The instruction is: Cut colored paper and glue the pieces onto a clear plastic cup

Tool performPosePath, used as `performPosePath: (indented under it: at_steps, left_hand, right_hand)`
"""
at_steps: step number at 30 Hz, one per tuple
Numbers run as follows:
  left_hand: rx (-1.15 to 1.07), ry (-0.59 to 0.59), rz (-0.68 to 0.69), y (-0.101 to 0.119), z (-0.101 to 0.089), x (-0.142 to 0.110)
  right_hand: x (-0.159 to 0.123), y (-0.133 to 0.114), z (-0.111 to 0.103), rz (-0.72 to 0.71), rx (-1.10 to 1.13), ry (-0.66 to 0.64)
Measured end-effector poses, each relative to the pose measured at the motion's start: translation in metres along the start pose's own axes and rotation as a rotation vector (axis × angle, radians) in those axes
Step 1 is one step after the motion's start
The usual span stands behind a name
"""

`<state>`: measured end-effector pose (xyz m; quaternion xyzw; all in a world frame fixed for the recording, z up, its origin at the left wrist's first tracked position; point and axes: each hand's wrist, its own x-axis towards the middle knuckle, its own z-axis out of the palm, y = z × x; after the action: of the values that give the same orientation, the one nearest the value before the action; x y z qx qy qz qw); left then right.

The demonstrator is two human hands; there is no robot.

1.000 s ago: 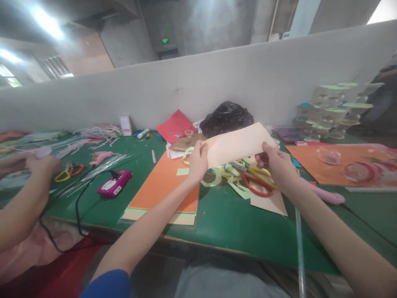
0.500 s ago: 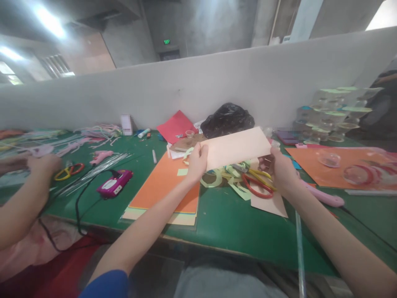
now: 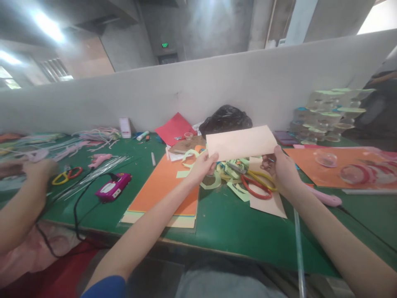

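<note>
A cream sheet of paper (image 3: 242, 142), folded or cut to a long rectangle, is held up above the table between my two hands. My left hand (image 3: 203, 165) pinches its lower left corner, thumb on the front. On the other side, my right hand (image 3: 281, 167) grips the right end, its fingers curled behind and partly hidden. Just below the right hand lie scissors with orange and yellow handles (image 3: 257, 190), among pale green paper scraps (image 3: 237, 188) and a cream paper piece (image 3: 268, 205). Left of these is a stack of orange sheets (image 3: 161, 188).
A pink glue gun (image 3: 327, 198) with a cord lies right of my right hand. A clear rod (image 3: 299, 248) juts over the front edge. Stacked clear cups (image 3: 331, 114) stand back right. At left, a co-worker's hand (image 3: 39, 165) is near another pair of scissors (image 3: 67, 175) and a purple box (image 3: 114, 187).
My left hand has slid down to the paper's lower left corner, and its thumb now lies across the front. The paper's right end has moved slightly right with my right hand.
</note>
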<state>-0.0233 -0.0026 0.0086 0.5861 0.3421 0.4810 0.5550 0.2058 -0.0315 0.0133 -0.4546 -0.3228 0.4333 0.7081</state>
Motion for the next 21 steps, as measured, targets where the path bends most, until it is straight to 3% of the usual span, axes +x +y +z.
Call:
performPosePath:
  at_steps: [10, 15, 18, 21]
  left_hand:
    - [0.074, -0.161, 0.042, 0.009, -0.003, -0.001]
    - [0.099, -0.135, 0.054, 0.004, -0.001, -0.001]
    - [0.054, -0.126, 0.017, -0.001, 0.011, -0.005]
    - [-0.021, -0.154, -0.021, -0.008, 0.027, -0.013]
  right_hand:
    - [0.01, -0.006, -0.009, 0.031, 0.061, 0.05]
    - [0.001, 0.007, 0.002, 0.08, -0.228, -0.245]
    - [-0.02, 0.018, 0.014, -0.041, -0.447, -0.539]
    - [-0.037, 0.027, 0.02, -0.123, -0.622, -0.667]
